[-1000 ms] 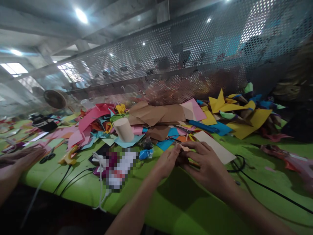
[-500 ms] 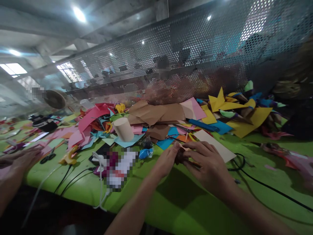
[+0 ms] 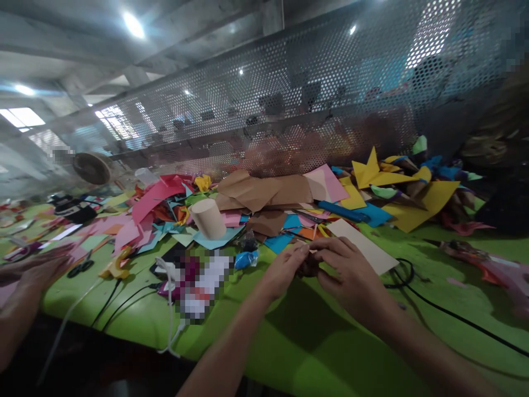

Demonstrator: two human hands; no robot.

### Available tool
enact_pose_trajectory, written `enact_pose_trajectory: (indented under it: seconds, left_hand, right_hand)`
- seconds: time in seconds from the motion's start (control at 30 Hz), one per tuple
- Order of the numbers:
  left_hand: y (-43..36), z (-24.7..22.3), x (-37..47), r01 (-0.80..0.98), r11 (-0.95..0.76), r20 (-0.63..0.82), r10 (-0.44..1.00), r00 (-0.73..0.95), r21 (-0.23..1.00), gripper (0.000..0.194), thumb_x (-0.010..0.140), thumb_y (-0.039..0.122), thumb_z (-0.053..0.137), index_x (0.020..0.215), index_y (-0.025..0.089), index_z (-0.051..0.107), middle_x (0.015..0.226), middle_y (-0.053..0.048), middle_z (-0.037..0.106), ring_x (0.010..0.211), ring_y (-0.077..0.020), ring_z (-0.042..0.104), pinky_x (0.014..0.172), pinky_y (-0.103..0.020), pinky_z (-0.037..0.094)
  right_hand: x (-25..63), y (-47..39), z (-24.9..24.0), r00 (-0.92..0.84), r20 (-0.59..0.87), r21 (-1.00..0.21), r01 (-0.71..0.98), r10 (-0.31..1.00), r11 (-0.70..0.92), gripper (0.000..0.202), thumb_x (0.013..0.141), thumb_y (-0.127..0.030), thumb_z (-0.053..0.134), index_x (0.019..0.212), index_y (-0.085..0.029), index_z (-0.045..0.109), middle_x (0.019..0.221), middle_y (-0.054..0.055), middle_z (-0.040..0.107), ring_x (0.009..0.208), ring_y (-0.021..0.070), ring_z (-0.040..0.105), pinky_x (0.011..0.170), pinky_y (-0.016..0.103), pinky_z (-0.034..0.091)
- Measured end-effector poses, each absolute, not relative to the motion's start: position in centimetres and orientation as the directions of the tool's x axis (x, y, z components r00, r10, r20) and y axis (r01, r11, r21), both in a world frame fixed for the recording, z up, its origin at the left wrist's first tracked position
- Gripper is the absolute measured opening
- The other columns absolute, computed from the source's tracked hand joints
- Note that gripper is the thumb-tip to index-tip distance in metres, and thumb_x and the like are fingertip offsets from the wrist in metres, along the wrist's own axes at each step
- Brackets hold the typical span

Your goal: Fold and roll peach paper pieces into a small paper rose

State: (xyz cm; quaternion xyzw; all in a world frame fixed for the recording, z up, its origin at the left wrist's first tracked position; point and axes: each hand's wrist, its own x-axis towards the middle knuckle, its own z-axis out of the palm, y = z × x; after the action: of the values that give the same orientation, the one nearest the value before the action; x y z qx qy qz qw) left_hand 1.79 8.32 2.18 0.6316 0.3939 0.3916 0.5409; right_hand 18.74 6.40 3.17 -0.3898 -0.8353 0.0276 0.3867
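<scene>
Both my hands meet above the green table (image 3: 285,342), on a small dark brown piece (image 3: 309,268), perhaps folded paper; fingers cover most of it. My left hand (image 3: 283,273) is closed on its left side, thumb on top. On the other side, my right hand (image 3: 349,278) pinches it with bent fingers. Just behind the right hand lies a cream sheet of card (image 3: 363,248). A blue plastic-wrapped lump (image 3: 247,259) sits to the left of my left hand.
Coloured paper and brown sheets (image 3: 264,190) pile along a perforated metal screen (image 3: 256,116). A cream paper cylinder (image 3: 209,219) stands among them. Black scissors (image 3: 80,267), a yellow glue gun (image 3: 117,264) and cables lie left. Another person's hand (image 3: 28,275) is at far left. A black cable (image 3: 446,306) crosses the right side.
My right hand's fingers have closed in and shifted slightly left around the brown piece. My left thumb has moved a little to the right. The other person's hand has shifted slightly.
</scene>
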Motion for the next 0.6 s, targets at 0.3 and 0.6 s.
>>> enact_pose_trajectory:
  seconds: [0.3, 0.6]
  left_hand:
    - [8.36, 1.82, 1.93, 0.003, 0.011, -0.011, 0.940, 0.342, 1.000, 0.060, 0.088, 0.069, 0.043, 0.096, 0.014, 0.067, 0.090, -0.006, 0.063, 0.093, -0.0208, 0.055, 0.086, -0.034, 0.044]
    - [8.45, 1.65, 1.65, -0.021, 0.022, -0.014, 0.940, 0.340, 1.000, 0.068, 0.088, 0.074, 0.036, 0.100, 0.015, 0.067, 0.097, -0.007, 0.066, 0.093, -0.0200, 0.058, 0.092, -0.033, 0.043]
  right_hand:
    - [18.55, 6.05, 2.93, -0.438, 0.605, -0.297, 0.650, 0.665, 0.699, 0.012, 0.087, -0.016, 0.058, 0.095, -0.023, 0.065, 0.120, 0.008, 0.065, 0.108, 0.0277, 0.057, 0.086, 0.044, 0.045]
    - [18.60, 5.90, 3.27, -0.439, 0.623, -0.263, 0.662, 0.647, 0.702, 0.024, 0.089, -0.021, 0.058, 0.111, -0.028, 0.066, 0.123, 0.009, 0.063, 0.110, 0.0290, 0.057, 0.085, 0.045, 0.044]
